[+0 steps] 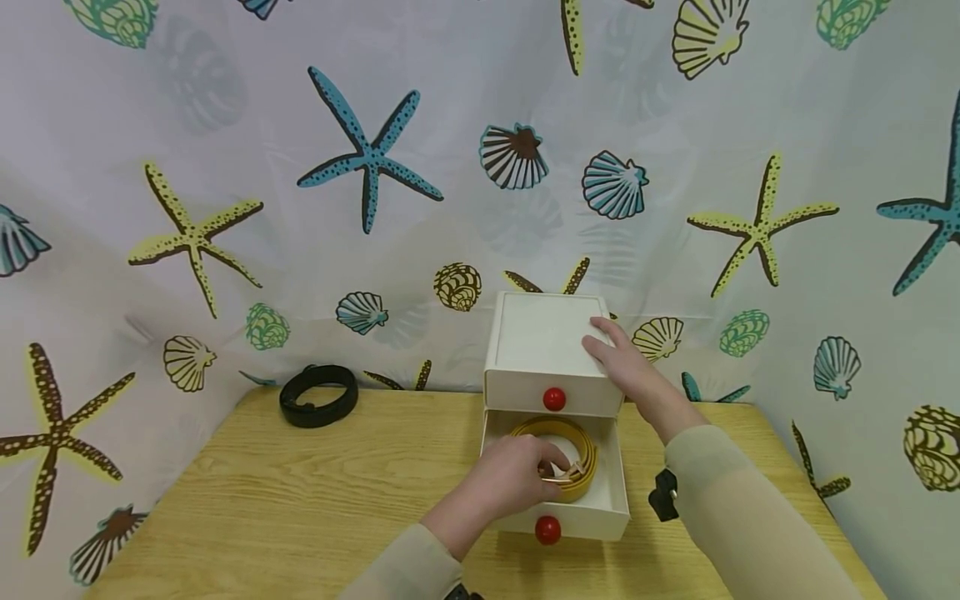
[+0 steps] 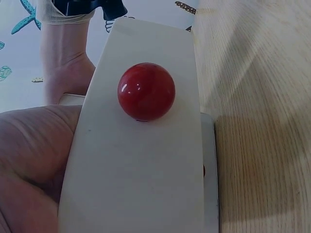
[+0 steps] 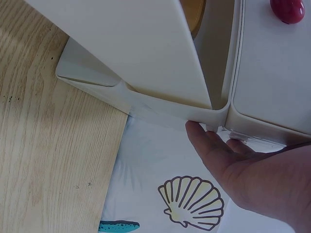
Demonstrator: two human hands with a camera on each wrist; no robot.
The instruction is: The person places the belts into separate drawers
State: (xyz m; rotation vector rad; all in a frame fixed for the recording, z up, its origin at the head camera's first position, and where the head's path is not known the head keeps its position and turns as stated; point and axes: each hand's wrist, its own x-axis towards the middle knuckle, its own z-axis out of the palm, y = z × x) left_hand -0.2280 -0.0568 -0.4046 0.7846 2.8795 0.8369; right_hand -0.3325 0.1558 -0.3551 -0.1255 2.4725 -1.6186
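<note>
A small white two-drawer box (image 1: 551,333) stands on the table with its lower drawer (image 1: 611,487) pulled out. Inside that drawer lies a coiled yellow belt (image 1: 587,458) with a metal buckle. My left hand (image 1: 517,471) reaches over the drawer front and pinches the belt near its buckle. The left wrist view shows part of the hand (image 2: 34,160) beside the drawer front with its red knob (image 2: 146,91); the belt is hidden there. My right hand (image 1: 626,362) rests on the box's right side and top edge. In the right wrist view its fingers (image 3: 204,143) touch the box side.
A black coiled belt-like ring (image 1: 318,397) lies at the table's back left. The upper drawer, with a red knob (image 1: 554,399), is closed. A curtain (image 1: 450,108) printed with shells and starfish hangs behind and at both sides of the wooden table (image 1: 337,492).
</note>
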